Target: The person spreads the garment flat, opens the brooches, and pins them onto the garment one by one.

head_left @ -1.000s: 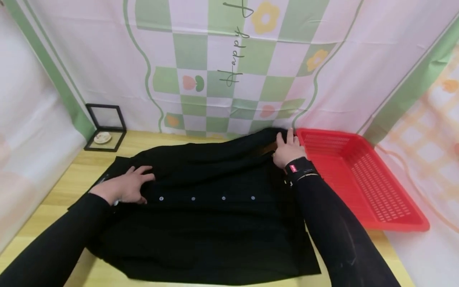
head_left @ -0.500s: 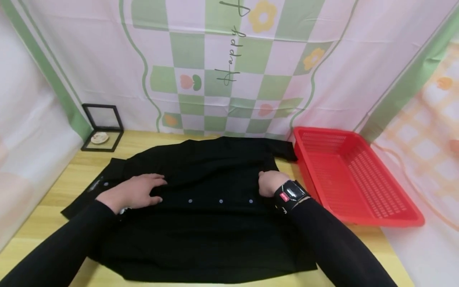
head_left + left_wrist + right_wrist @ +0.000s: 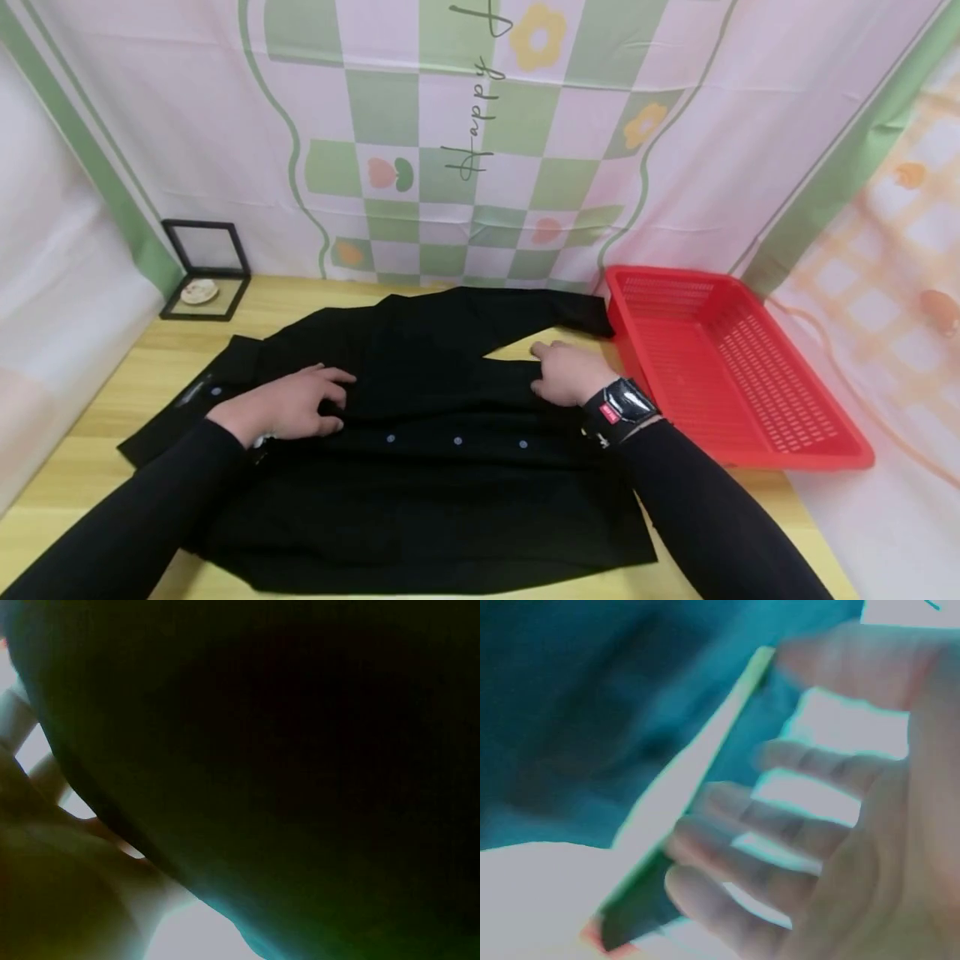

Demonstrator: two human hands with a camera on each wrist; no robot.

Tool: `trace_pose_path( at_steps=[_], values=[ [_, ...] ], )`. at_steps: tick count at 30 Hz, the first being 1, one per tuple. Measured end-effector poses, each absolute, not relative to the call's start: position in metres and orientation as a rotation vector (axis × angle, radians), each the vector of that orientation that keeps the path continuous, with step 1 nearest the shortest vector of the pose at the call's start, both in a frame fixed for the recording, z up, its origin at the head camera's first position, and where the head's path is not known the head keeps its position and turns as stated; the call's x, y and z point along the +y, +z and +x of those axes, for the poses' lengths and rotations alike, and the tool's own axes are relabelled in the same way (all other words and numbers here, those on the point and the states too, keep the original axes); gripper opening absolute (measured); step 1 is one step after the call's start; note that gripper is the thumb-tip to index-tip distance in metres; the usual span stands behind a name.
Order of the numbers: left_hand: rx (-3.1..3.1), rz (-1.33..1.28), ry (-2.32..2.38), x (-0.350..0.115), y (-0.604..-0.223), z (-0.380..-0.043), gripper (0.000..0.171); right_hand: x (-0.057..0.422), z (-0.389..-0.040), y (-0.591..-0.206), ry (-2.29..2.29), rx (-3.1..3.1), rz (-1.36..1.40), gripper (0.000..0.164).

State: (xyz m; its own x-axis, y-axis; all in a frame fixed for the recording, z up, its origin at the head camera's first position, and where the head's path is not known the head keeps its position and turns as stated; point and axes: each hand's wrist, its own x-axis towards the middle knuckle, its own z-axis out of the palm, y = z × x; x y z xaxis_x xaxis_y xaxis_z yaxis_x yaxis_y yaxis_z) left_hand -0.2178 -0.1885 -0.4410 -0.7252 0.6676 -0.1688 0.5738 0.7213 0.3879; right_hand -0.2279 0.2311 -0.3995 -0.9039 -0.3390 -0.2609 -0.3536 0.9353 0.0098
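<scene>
A black buttoned shirt (image 3: 450, 508) is spread on the table, its row of pale buttons running across the middle. My left hand (image 3: 292, 404) rests on its left part with relaxed, spread fingers. At the shirt's right part, my right hand (image 3: 570, 373) lies over the far side edge of the body, fingers loosely extended. Between that edge and the back sleeve (image 3: 540, 307) a wedge of bare wood shows. The right wrist view shows the same fingers (image 3: 727, 862) apart, beside the dark cloth (image 3: 592, 735). Dark fabric (image 3: 285, 765) fills most of the left wrist view.
A red plastic basket (image 3: 750, 454) stands at the right, its near left corner close to the right wrist and the sleeve end touching its side. At the back left is a black hinged frame (image 3: 206, 271) holding a pale round piece (image 3: 199, 292). A patterned curtain (image 3: 450, 100) hangs behind.
My right hand has come from the sleeve by the basket toward me, then loosened its curled fingers. The body's far edge has separated from the sleeve, uncovering wood. My left hand shifted slightly right.
</scene>
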Motion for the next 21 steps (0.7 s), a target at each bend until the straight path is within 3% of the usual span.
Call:
trace_pose_path(
  at_steps=[2,4,6,10,12,18,21],
  values=[
    [2.64,0.948,0.442,-0.188,-0.44,-0.218,0.01,0.228,-0.228,-0.406,0.084,2.77,-0.543,0.065],
    [2.671,0.899,0.402,-0.189,-0.437,-0.219,0.023,0.224,-0.227,-0.408,0.093,2.674,-0.544,0.069],
    [2.715,0.821,0.345,-0.189,-0.433,-0.219,0.034,0.22,-0.226,-0.403,0.099,2.61,-0.554,0.059],
    [2.787,0.589,0.271,-0.185,-0.425,-0.223,0.059,0.221,-0.236,-0.388,0.001,2.62,-0.607,0.026],
    [2.817,0.492,0.253,-0.181,-0.423,-0.226,0.066,0.226,-0.245,-0.384,-0.046,2.728,-0.588,0.023],
    [2.944,0.404,0.136,-0.165,-0.425,-0.236,0.057,0.247,-0.277,-0.402,-0.153,3.005,-0.185,0.066],
    [2.883,0.371,0.156,-0.162,-0.428,-0.24,0.064,0.254,-0.288,-0.414,-0.122,2.908,-0.079,0.069]
  ],
)
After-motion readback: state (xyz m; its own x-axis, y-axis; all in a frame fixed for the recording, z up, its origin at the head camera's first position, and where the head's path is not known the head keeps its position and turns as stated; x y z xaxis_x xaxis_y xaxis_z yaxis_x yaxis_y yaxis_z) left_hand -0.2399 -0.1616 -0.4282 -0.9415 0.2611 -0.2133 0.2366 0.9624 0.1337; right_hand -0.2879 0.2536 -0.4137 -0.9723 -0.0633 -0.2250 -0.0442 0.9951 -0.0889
